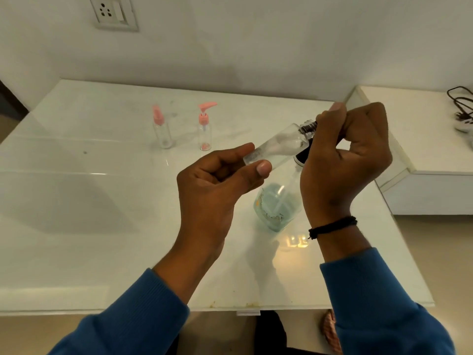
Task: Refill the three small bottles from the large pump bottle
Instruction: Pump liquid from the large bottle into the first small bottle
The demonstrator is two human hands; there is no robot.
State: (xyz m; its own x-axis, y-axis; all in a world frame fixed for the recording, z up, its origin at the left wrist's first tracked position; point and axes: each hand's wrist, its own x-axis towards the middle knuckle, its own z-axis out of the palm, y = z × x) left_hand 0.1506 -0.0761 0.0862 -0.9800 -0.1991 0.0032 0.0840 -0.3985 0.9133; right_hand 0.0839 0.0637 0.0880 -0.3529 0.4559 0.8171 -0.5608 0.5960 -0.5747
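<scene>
My left hand (220, 180) pinches the base of a small clear bottle (279, 144), held tilted with its threaded neck up to the right. My right hand (345, 155) grips that neck end, its fingers curled round the top; whatever cap is there is hidden. Right below stands the large pump bottle (277, 204), clear with pale blue liquid, its dark pump head partly hidden behind my right hand. Two more small clear bottles stand upright farther back: one with a pink spray cap (161, 129) and one with a pink pump top (205, 129).
The white glass-topped table (89, 201) runs to a front edge near my sleeves. A white wall with a socket plate (114, 11) is behind. A lower white ledge (422, 129) at the right carries a dark cable and a plug.
</scene>
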